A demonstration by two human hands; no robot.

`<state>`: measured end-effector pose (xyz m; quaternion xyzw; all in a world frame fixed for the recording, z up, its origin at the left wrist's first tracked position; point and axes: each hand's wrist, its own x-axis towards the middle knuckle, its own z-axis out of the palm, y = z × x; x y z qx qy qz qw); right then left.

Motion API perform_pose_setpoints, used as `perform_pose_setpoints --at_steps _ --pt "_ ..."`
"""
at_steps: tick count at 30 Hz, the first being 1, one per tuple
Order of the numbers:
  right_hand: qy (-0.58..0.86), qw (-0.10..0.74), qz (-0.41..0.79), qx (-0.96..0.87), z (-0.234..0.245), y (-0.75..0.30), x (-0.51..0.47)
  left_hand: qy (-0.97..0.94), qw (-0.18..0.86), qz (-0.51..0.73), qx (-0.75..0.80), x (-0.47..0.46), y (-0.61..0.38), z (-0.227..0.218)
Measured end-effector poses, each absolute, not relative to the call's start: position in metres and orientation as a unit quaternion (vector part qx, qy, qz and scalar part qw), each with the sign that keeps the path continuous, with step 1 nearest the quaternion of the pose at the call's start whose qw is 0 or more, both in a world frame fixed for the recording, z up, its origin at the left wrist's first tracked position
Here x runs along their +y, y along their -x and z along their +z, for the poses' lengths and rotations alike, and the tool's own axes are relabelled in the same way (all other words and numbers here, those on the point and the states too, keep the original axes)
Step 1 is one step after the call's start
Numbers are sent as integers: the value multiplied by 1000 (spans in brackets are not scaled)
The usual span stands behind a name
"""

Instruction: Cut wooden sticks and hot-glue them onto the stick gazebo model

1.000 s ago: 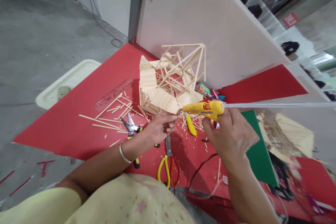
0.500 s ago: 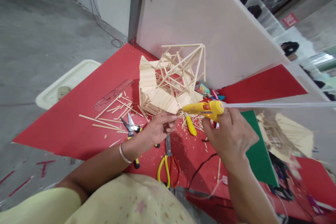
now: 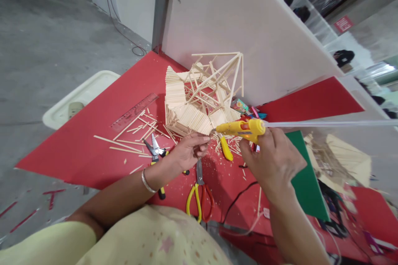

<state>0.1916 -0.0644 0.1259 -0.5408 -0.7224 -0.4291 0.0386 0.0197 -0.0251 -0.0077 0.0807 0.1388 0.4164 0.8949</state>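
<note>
A model built of thin wooden sticks (image 3: 199, 95) stands on the red table (image 3: 93, 140) against a white partition. My right hand (image 3: 273, 161) grips a yellow glue gun (image 3: 242, 129), a long clear glue stick trailing to the right; its nozzle points left at the model's lower edge. My left hand (image 3: 189, 151) is pinched just below that edge, fingers pressed together on something too small to make out.
Loose sticks (image 3: 130, 136) and a clear ruler (image 3: 135, 112) lie left of the model. Small pliers (image 3: 154, 149), yellow-handled scissors (image 3: 199, 194) and a yellow-handled tool (image 3: 226, 151) lie near my hands. A green sheet (image 3: 306, 182) is at the right, a white tray (image 3: 77, 99) beyond the table's left edge.
</note>
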Motion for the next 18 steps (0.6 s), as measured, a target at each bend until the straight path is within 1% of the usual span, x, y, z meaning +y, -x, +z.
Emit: perform_pose_setpoints --at_steps 18 --pt "530 45 -429 -730 127 -191 -65 -91 895 413 141 -25 -21 -11"
